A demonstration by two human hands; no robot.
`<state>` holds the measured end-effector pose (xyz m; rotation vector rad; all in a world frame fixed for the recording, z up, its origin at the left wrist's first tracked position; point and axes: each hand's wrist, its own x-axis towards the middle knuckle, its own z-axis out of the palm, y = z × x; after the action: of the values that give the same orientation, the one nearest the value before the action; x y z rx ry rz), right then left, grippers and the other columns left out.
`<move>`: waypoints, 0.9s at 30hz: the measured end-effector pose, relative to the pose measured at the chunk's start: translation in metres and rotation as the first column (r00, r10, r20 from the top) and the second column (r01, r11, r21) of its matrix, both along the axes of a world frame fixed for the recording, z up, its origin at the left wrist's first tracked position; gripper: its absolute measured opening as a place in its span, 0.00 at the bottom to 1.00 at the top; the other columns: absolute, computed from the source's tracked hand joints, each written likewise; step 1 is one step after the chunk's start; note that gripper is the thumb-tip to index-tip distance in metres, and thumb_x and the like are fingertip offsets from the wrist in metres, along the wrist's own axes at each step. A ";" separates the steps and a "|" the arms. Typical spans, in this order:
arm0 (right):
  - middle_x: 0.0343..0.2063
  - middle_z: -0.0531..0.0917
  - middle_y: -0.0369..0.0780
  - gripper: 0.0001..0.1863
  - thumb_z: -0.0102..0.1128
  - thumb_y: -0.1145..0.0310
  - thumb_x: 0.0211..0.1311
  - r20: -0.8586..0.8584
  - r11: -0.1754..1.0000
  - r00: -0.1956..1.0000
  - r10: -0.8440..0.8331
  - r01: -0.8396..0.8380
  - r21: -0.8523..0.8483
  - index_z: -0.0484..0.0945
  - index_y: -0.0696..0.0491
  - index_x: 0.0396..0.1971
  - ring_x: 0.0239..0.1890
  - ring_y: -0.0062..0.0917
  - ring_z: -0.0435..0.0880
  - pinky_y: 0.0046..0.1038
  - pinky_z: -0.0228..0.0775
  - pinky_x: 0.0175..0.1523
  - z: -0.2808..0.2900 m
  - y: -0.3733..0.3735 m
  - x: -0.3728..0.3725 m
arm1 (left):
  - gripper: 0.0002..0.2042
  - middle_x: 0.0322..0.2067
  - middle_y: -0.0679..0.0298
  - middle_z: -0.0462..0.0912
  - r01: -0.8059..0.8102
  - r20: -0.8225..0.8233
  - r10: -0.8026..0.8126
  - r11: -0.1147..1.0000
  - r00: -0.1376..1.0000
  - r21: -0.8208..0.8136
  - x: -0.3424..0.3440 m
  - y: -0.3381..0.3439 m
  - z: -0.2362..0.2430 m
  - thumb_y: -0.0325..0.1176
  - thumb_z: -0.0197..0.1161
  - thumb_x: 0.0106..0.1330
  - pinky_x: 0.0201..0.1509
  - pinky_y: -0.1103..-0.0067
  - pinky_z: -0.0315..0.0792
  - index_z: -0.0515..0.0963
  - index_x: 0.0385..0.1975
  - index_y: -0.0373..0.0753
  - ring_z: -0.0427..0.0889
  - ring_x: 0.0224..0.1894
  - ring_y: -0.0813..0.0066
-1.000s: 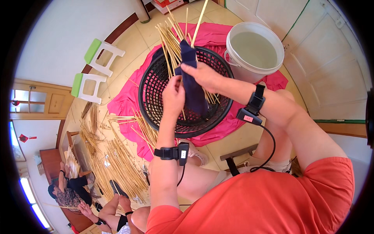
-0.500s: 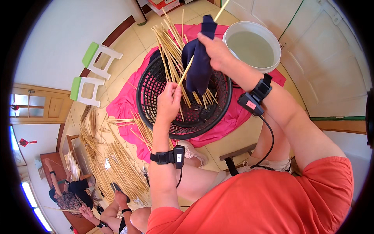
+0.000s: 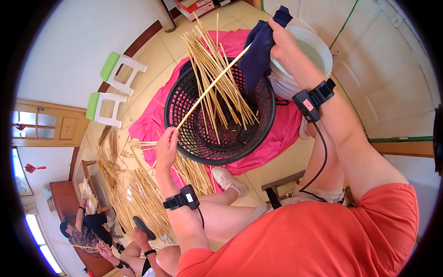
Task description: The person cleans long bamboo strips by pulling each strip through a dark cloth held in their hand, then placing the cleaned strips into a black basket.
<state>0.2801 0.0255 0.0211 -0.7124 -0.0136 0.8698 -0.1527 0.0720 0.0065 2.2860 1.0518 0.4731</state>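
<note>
Sticks, thin and pale yellow, are what the work turns on: one long stick is held out in the air above a black plastic basket, running from the left hand low at the basket's near rim up to the right hand over the far side. The left hand's fingers are pinched closed on the lower end. The right hand is shut around a dark blue cloth, bunched about the stick's upper end and hanging down over the basket. A bundle of the same sticks leans inside the basket, tips fanning out past its far rim. The basket sits on a pink sheet spread on the tiled floor, and a white bucket of water stands just beside it, under the right wrist.

By the look of it the cloth is being drawn along the stick to wipe it, and the stroke is at the top end. The next move seems to call for keeping the lower end held firm while the cloth comes clear of the tip.

More loose stalks lie heaped on the floor to the left, near two green-topped white stools; other people sit beyond them
</note>
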 end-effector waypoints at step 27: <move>0.36 0.79 0.39 0.21 0.50 0.56 0.62 0.381 0.499 0.372 0.846 -0.804 -0.324 0.72 0.59 0.45 0.35 0.22 0.78 0.25 0.71 0.42 -0.018 -0.032 -0.162 | 0.06 0.33 0.64 0.74 0.357 0.766 0.564 0.678 0.308 -0.642 0.138 -0.007 0.007 0.31 0.51 0.66 0.44 0.82 0.71 0.68 0.36 0.36 0.74 0.37 0.77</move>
<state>0.1183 -0.0062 0.0035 -1.0173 -0.9095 1.6530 -0.0145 0.0647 0.0132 0.7816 0.5299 1.0685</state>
